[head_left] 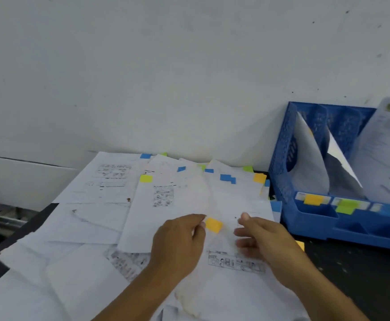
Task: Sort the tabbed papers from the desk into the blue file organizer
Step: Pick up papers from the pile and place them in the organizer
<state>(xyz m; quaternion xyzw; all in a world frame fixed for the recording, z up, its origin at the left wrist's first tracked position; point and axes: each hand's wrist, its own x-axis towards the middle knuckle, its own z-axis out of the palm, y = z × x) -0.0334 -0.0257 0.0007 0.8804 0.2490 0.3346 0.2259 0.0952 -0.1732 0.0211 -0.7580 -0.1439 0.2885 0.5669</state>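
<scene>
Left hand fingertips at orange tab, apparently pinching to single out that sheet | right hand blurred, fingers loose, holding nothing I can tell | tabbed papers spread over desk | blue file organizer right, orange-labelled slot nearest the papers.

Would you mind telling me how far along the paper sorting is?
Early on. A few sheets already stand in the blue file organizer. The left hand and right hand are at a sheet with an orange tab. Many tabbed papers still cover the desk.
</scene>
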